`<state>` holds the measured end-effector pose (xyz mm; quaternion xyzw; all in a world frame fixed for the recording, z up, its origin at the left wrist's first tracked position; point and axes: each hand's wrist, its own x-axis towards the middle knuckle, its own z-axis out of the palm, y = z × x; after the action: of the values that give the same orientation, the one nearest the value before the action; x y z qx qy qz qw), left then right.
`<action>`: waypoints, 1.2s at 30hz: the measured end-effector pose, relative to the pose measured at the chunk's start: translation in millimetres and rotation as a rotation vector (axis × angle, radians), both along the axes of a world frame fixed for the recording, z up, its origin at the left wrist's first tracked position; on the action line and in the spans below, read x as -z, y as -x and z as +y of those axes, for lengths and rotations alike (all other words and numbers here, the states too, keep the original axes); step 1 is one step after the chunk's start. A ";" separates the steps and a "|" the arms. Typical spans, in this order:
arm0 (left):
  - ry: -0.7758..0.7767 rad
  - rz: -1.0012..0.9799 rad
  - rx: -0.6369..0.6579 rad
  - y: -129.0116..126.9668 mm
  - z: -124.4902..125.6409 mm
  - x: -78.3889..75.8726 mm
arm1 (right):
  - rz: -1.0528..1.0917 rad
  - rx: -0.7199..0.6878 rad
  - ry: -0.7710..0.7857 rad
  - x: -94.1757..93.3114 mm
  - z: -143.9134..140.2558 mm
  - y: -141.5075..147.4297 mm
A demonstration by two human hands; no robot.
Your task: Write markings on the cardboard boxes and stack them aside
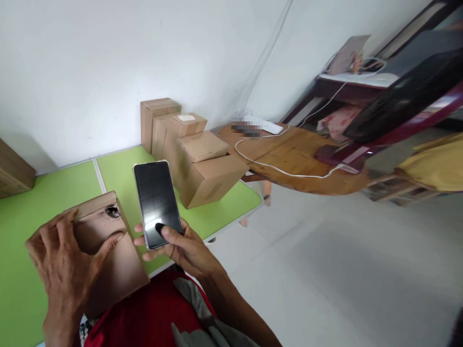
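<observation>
A small cardboard box [125, 262] lies on the green tabletop [119, 168] at its front edge, with a dark, ragged damaged spot near its far right corner. My left hand [67, 255] grips this box from the left, fingers over its far side and thumb across the upper face. In my right hand [190, 248] is a smartphone [155, 193] with a dark screen, tilted upright just right of the box. My right thumb rests on the lower part of the screen, where a bright reflection shows. The other right fingers reach behind the phone, their tips showing at its left edge.
Several cardboard boxes [220, 180] stand against the wall at the table's far right. Another cardboard box [14, 171] sits at the far left. Beyond is a round wooden table [304, 154] with a white cable [278, 169] across it. A stool with yellow cloth [434, 164] stands right.
</observation>
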<state>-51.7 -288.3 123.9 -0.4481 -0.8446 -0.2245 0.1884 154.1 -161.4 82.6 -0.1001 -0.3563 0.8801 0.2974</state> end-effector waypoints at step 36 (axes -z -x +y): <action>-0.007 0.022 -0.022 -0.9 0.1 -0.9 | -0.708 0.442 -0.430 81.2 52.1 40.7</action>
<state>-50.8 -288.2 124.8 -0.4407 -0.8465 -0.2204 0.2017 113.4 -109.2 1.5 -0.4036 -0.5803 0.6137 0.3519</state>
